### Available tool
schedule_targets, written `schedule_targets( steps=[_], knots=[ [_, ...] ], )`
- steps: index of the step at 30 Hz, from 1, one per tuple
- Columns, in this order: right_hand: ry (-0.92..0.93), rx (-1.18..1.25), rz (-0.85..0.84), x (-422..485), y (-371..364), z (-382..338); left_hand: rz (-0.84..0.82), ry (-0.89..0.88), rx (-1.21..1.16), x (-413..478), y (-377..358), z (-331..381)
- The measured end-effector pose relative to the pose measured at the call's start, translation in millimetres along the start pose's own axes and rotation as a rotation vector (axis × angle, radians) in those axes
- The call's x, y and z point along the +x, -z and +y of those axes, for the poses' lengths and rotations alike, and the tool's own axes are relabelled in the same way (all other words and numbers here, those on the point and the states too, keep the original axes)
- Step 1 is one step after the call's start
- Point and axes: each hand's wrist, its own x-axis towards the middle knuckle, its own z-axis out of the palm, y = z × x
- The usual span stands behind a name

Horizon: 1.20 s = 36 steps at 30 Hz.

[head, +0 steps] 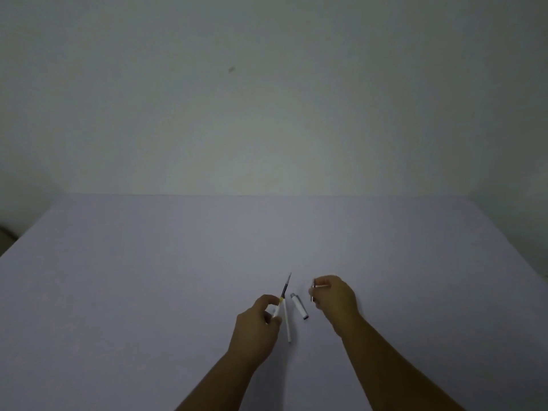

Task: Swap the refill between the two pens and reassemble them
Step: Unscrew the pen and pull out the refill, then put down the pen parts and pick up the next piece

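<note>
Refill (286,287) is sticking out beyond the left hand (257,327), which is pinching its barrel end, while the right hand (336,298) is closing on a small metal part (313,289) that, being tiny, risks slipping out.

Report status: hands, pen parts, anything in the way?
Left hand holds a refill, tip pointing away. Right hand pinches a small pen part. White barrel and capped piece lie on the table between them. Nothing in the way.
</note>
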Motion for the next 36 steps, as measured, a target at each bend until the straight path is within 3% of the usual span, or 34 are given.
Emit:
schedule_targets(
  steps=[5,20,24,27,30,34,36],
  knots=[
    [0.053,-0.252,-0.014,1,-18,35,-0.028,0.016,0.025,4,-11,-11],
    [0.096,-0.234,0.018,-5,-17,38,-0.011,-0.021,0.099,9,-18,-16],
    [0.085,0.019,0.072,-8,-9,29,-0.010,-0.036,0.095,11,-21,-10],
    [0.036,0.256,-0.102,-12,-8,18,-0.023,-0.071,0.087,12,-25,-3],
    [0.045,0.210,-0.222,-14,-10,15,-0.033,-0.099,0.077,12,-29,3],
    [-0.014,0.436,-0.075,-3,-6,10,-0.020,-0.103,0.084,11,-30,2],
    [-0.037,0.423,0.031,6,3,14,-0.008,-0.067,0.080,12,-29,-3]
  ],
)
